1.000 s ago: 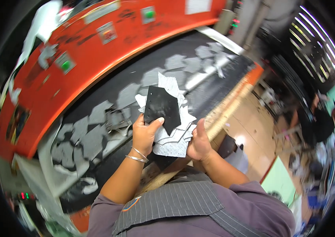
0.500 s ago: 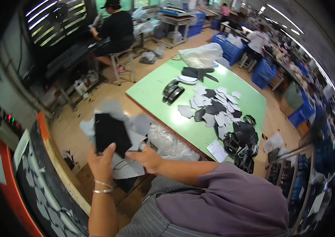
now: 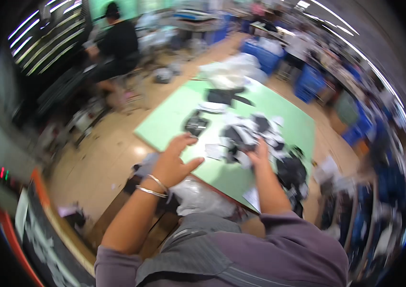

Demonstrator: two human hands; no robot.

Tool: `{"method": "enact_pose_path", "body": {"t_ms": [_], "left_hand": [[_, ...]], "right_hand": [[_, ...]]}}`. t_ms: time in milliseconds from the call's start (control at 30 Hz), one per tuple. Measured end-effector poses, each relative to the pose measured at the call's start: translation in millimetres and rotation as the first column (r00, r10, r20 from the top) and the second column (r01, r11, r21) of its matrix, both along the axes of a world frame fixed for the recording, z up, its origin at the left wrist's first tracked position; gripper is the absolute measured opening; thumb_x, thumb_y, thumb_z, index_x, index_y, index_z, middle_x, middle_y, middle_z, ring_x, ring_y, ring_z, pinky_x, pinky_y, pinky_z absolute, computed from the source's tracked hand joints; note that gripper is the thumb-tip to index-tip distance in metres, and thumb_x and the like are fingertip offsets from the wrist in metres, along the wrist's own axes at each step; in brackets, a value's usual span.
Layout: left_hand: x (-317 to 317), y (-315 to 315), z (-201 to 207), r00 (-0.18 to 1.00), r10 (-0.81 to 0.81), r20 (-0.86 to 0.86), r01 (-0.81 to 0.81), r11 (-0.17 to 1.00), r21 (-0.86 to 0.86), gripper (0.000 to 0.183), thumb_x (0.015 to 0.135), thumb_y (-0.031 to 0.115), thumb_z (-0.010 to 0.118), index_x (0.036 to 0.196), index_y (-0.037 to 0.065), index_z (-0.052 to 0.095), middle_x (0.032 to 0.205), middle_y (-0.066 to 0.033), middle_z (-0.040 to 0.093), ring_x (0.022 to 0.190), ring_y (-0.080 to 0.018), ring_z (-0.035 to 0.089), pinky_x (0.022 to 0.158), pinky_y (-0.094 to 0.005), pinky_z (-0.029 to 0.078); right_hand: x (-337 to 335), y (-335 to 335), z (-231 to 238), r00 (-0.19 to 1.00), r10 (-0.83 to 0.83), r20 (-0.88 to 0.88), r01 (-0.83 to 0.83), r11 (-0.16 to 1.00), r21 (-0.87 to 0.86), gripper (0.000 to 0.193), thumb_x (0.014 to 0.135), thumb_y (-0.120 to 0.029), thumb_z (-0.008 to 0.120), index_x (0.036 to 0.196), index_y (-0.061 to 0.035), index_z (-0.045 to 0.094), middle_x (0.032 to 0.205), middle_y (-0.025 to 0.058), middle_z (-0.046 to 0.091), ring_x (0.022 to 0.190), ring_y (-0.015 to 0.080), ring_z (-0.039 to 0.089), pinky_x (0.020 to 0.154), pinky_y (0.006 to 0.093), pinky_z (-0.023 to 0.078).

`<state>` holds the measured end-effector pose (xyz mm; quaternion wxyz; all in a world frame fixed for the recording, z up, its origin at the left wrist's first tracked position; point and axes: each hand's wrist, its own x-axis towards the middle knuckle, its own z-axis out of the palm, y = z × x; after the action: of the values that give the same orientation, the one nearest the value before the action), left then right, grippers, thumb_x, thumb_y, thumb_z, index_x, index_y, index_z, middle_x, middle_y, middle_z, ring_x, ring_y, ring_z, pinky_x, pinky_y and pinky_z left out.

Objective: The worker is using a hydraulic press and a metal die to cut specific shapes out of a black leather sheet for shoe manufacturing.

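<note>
My left hand (image 3: pixel 176 160) is raised over the near left edge of the green table (image 3: pixel 164 112), its thumb and fingers apart with nothing in them. Beyond its fingertips lies a shiny black rounded roll (image 3: pixel 196 125). My right hand (image 3: pixel 260 154) reaches over a heap of light and black cut sheet pieces (image 3: pixel 273 138). A large dark piece (image 3: pixel 239 137) lies against its fingers. Blur and the pieces hide whether those fingers grip it. A small pale square piece (image 3: pixel 213 151) sits between my two hands.
Black strappy material (image 3: pixel 291 171) lies at the table's right. Clear plastic (image 3: pixel 200 198) bulges below the near edge, and a whitish plastic bag (image 3: pixel 236 69) covers the far corner. A seated person in black (image 3: pixel 119 45) works at the far left. Blue crates (image 3: pixel 262 55) stand beyond the table.
The black and light pieces that both hands held left of the table are gone from there. Both hands have moved right; the left has let go, and the right is over the heap.
</note>
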<state>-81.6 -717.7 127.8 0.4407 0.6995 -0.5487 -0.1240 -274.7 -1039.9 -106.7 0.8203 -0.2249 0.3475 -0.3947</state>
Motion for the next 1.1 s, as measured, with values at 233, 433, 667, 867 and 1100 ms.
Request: {"method": "enact_pose_path", "body": {"t_ms": [233,433,667,867,1100], "left_hand": [[-47,212,-67,0.692,0.684,-0.232,-0.625,0.728,0.284,0.037,0.083,0.028,0.069,0.112,0.005,0.063,0.102,-0.014,0.064,0.089,-0.0243,0.063,0.081,-0.034,0.051],[-241,468,-34,-0.513,0.769,-0.381,-0.827,-0.562,-0.021,0.022,0.085,0.017,0.066,0.1,0.001,0.068,0.093,-0.0097,0.069,0.084,-0.0147,0.065,0.076,-0.0288,0.051],[-469,574,-45,-0.972,0.235,-0.016,-0.232,-0.965,-0.122,0.018,0.084,0.016,0.065,0.094,0.002,0.068,0.084,-0.0096,0.069,0.077,-0.0165,0.065,0.071,-0.0307,0.051],[-629,662,-98,-0.991,-0.107,0.086,0.119,-0.981,0.152,0.024,0.08,0.019,0.065,0.089,-0.003,0.064,0.076,-0.0144,0.064,0.069,-0.0241,0.061,0.073,-0.0361,0.05],[-640,758,-73,-0.056,-0.237,-0.97,0.046,-0.971,0.235,0.077,0.085,0.016,0.067,0.139,-0.009,0.02,0.134,-0.0227,0.038,0.105,-0.0275,0.053,0.09,-0.0399,0.052]], "right_hand": [[-165,-89,-99,0.803,0.425,-0.417,-0.409,0.903,0.133,0.046,0.095,-0.034,0.037,0.128,-0.0038,0.044,0.125,0.0202,0.053,0.115,0.0376,0.053,0.094,0.0488,0.049],[234,109,-52,0.656,0.601,-0.457,-0.743,0.622,-0.248,0.043,0.093,-0.026,0.049,0.131,-0.0064,0.046,0.135,0.0143,0.049,0.118,0.0312,0.05,0.095,0.0447,0.04],[306,510,173,0.242,0.808,-0.537,-0.753,-0.193,-0.63,0.037,0.091,-0.022,0.056,0.122,-0.0029,0.055,0.103,0.005,0.058,0.085,0.0138,0.054,0.072,0.0284,0.046],[260,818,181,-0.071,0.722,-0.688,-0.227,-0.683,-0.694,0.033,0.084,-0.016,0.068,0.111,0.0008,0.064,0.103,0.0118,0.066,0.096,0.0157,0.062,0.084,0.028,0.049],[263,1037,166,0.319,0.524,-0.79,-0.028,-0.828,-0.561,0.054,0.076,-0.037,0.075,0.104,0.0078,0.063,0.105,0.0231,0.066,0.097,0.0305,0.065,0.087,0.0353,0.049]]}}
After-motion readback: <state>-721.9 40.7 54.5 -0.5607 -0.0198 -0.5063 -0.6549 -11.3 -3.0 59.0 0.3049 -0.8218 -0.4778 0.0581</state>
